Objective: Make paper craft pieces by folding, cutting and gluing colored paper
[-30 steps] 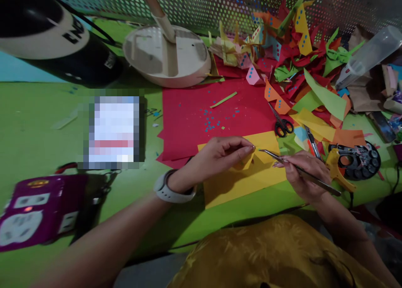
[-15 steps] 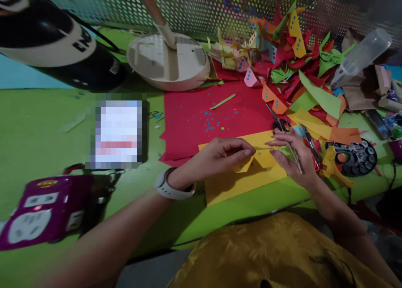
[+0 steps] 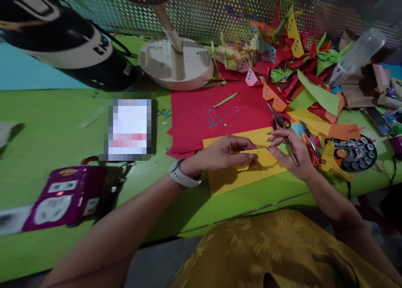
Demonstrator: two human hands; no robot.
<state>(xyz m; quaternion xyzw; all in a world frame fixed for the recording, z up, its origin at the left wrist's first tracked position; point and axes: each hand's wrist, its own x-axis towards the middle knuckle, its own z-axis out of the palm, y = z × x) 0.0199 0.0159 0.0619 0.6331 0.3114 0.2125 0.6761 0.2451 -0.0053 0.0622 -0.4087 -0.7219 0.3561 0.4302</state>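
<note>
My left hand (image 3: 224, 153) pinches a small folded yellow paper piece (image 3: 266, 158) between thumb and fingers. That piece has a notched lower edge and small green-blue dots. Curled at its right end is my right hand (image 3: 290, 152), thumb and fingertips close to the paper; whether they touch it I cannot tell. A slim metal tool that looks like tweezers (image 3: 292, 150) is tucked in the right hand, pointing down past the palm. Beneath both hands lies a yellow sheet (image 3: 220, 183), overlapping a red sheet (image 3: 194, 120) strewn with tiny blue paper bits and a green strip (image 3: 225, 99).
Scissors (image 3: 281, 121), a utility knife (image 3: 309, 139), a yellow glue gun (image 3: 333, 160) and a black round tray (image 3: 359, 154) lie right. Behind are a heap of cut colored papers (image 3: 282, 62) and a fan base (image 3: 157, 66). A phone (image 3: 130, 127) and purple power strip (image 3: 65, 196) sit left.
The view has shifted slightly left. My left fingers have changed their grip on the folded yellow piece, which now faces me more. My right fingers have curled inward toward its end.
</note>
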